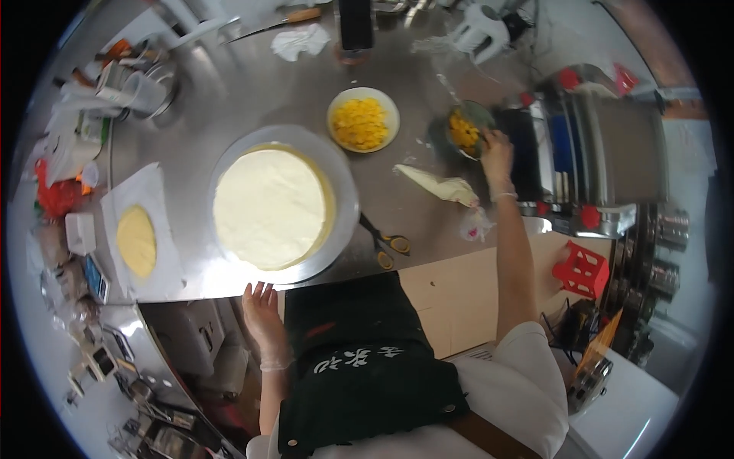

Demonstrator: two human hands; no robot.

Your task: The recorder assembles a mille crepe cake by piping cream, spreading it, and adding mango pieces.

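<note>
Right hand (pixel 497 151) at a bowl (pixel 481 115) of yellow pieces (pixel 462 128), left hand (pixel 262 312) empty.
Right fingers curl at its rim, on the right of the table (pixel 256 86); grip unclear. Left fingers spread loosely near the round board (pixel 348 180) under the pale cake (pixel 270 208). The bowl looks stiff, best held by the rim; the cake seems soft, better moved by its board.

Bright, fairly even light covers the scene, with white glare along the near left of the counter (pixel 252 84). Straight edges bow toward the black-cornered rim, where details soften.
</note>
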